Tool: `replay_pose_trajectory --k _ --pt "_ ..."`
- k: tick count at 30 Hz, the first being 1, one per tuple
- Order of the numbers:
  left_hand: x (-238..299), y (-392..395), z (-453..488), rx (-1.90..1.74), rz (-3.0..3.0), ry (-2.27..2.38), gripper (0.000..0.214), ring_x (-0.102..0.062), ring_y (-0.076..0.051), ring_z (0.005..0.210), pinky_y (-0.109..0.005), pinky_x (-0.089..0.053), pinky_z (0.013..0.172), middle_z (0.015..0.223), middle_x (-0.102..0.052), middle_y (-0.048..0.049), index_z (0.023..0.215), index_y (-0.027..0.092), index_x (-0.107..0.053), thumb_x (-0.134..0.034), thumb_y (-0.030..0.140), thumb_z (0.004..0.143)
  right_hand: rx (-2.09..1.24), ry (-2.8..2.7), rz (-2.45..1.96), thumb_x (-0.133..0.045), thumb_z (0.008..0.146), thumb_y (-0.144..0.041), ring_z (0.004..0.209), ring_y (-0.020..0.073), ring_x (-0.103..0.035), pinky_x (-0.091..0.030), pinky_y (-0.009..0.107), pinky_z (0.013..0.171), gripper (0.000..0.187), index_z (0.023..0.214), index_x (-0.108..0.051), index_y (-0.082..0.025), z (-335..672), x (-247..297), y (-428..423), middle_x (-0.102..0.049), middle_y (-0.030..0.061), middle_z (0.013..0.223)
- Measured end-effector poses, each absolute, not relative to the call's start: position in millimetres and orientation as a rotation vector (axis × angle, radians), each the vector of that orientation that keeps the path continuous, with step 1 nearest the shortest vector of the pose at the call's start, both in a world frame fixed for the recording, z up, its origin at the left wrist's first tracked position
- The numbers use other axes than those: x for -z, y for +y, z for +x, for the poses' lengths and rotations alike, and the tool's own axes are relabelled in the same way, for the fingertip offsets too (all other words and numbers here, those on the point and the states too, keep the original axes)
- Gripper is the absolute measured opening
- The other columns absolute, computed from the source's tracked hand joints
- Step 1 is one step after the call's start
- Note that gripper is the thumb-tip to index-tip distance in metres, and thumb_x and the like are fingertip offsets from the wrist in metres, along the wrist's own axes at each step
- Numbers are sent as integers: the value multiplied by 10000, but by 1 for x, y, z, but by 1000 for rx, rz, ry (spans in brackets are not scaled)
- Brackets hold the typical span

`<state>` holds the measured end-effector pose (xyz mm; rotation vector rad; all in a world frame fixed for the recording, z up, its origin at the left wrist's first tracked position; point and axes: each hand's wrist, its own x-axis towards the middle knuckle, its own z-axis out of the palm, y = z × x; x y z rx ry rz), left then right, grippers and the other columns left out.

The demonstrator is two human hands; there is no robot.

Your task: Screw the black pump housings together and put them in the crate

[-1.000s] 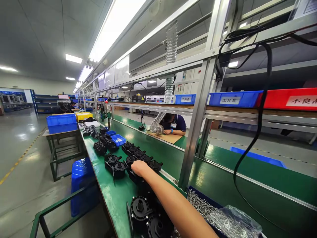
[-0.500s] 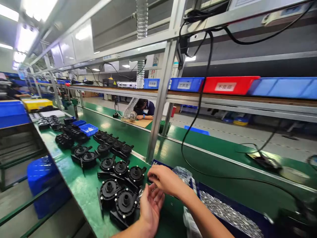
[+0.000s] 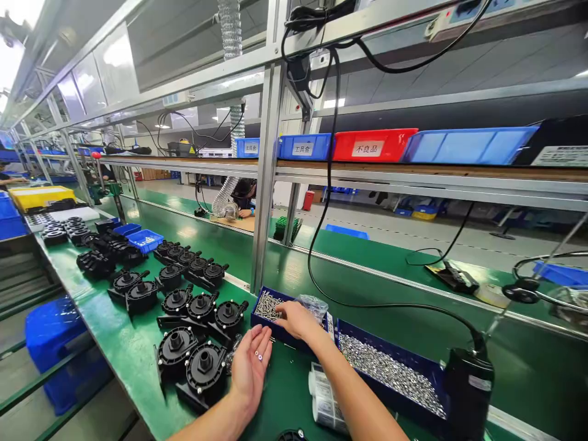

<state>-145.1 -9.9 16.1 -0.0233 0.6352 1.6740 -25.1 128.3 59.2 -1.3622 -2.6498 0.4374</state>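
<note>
My left hand is palm up and slightly cupped, with a few small metal nuts lying on its fingers. Over a dark blue box, my right hand has its fingers bent down and pinched at the loose metal screws; its fingertips are partly hidden. Left of my hands stand black round pump housings in rows, with small screws or nuts around their rims. A longer blue box full of shiny small nuts lies right of my right forearm.
Clear plastic bags lie by the screw box, and white-capped clear containers beside my right forearm. A black power tool stands at right, its cable trailing across the green bench. A metal post rises behind the boxes.
My right hand has moved from just above my left palm to the screws in the box. My left hand has opened out, showing the nuts. The view has shifted right.
</note>
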Motion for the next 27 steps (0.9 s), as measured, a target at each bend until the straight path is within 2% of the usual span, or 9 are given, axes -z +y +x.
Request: replay_pose_trajectory --k 3,8,13,15,18,22,24,27 --pt "-19 -9 -146 -1686 -8 639 445 -634 -288 1265 -367 -524 1077 1324 -646 -281 1383 38 -517 -545 278 1009 -529 -2730 -1318 -703 977 -314 998 218 -692 -575 432 918 192 1067 -697 -144 -39 -59 143 -712 66 1094" --pt "-19 -10 -148 -1690 11 616 444 -632 -296 1267 -361 -547 1047 1327 -638 -293 1353 18 -522 -532 312 1020 -580 -2685 -1308 -705 975 -316 905 196 -696 -580 405 876 181 961 -699 -136 -43 -58 147 -718 40 978" --pt "-21 -12 -149 -1678 13 592 416 -643 -287 1254 -374 -534 1069 1321 -654 -266 1326 50 -548 -533 336 1023 -455 -2362 -1325 -655 955 -232 1111 264 -635 -472 481 1019 103 965 -697 -139 -26 -62 132 -694 91 1103" --pt "-22 -13 -148 -1668 21 588 414 -639 -285 1259 -379 -513 1094 1325 -653 -263 1321 48 -555 -530 336 1025 -484 -2246 -1280 -595 941 -220 1087 277 -635 -457 462 1016 128 956 -696 -143 -17 -65 124 -694 110 1084" --pt "-22 -14 -148 -1663 27 557 405 -620 -281 1285 -388 -469 1139 1355 -639 -253 1322 49 -562 -503 330 1035 -652 -2115 -1196 -526 917 -296 910 247 -674 -511 385 894 194 902 -674 -170 -5 -68 106 -716 86 936" --pt "-19 -14 -149 -1663 68 482 414 -578 -278 1333 -402 -406 1191 1410 -607 -237 1337 54 -567 -461 332 1049 -1015 -2024 -1097 -477 825 -332 648 210 -677 -533 302 608 223 875 -633 -181 -1 -61 72 -702 46 711" --pt "-19 -14 -150 -1666 89 463 403 -566 -274 1347 -405 -383 1206 1424 -599 -228 1342 64 -570 -456 316 1049 -1178 -2017 -1044 -505 764 -319 601 205 -674 -530 288 566 208 843 -640 -181 -4 -54 58 -695 35 655" --pt "-20 -15 -152 -1672 92 449 393 -556 -271 1358 -408 -369 1215 1437 -592 -216 1343 80 -573 -453 314 1050 -1293 -2010 -990 -559 749 -323 617 196 -673 -540 287 602 169 790 -647 -184 -12 -43 47 -705 33 675"
